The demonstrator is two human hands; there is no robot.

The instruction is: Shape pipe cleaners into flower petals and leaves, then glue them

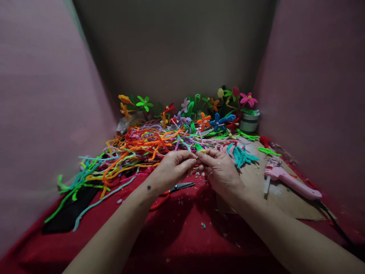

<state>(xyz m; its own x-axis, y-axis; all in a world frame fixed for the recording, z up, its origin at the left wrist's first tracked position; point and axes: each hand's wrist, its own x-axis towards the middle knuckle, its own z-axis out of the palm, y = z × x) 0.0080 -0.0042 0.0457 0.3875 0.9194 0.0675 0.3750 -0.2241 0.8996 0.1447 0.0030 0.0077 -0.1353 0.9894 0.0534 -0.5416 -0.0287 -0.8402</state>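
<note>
In the head view my left hand (177, 165) and my right hand (224, 170) meet over the middle of the table, fingertips pinched close together. A small green pipe cleaner piece (198, 147) with a yellow bit beside it shows at my right fingertips. My left thumb and forefinger are closed at the same spot; what they grip is too small to make out. Under the hands lie scissors (182, 186) with red handles, partly covered by my left wrist. Behind them spreads a tangled heap of coloured pipe cleaners (148, 139).
A pink glue gun (293, 182) rests on a cardboard sheet (256, 205) at the right, its cord running off. Turquoise pipe cleaner pieces (242, 156) lie near my right hand. Pipe cleaner flowers (218, 121) and a pale pot (249, 121) stand along the back wall.
</note>
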